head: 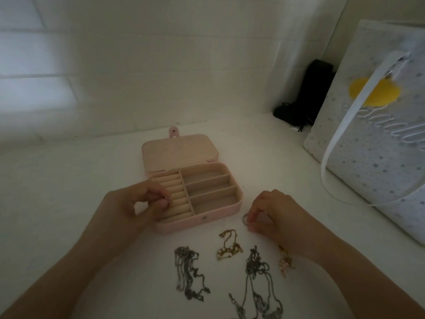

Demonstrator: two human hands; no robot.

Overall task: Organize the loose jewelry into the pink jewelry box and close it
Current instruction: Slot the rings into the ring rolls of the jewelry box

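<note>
Pink jewelry box (197,221) open on white counter (69,180), lid laid flat behind. Left hand (135,203) over ring-roll section, fingers (161,204) pinching small ring (167,199). Right hand (273,212) just right of box, fingers grasping second ring (245,219) at counter level. Loose on counter nearer the person: gold chain (228,246), two dark chains (188,270) (257,279), gold piece (285,261) under right wrist.

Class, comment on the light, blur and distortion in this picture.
Head view: dim, with a pale light patch on the wall; wide-angle bending towards the edges; the bag at right is smeared, while the box and chains stay fairly sharp.
</note>
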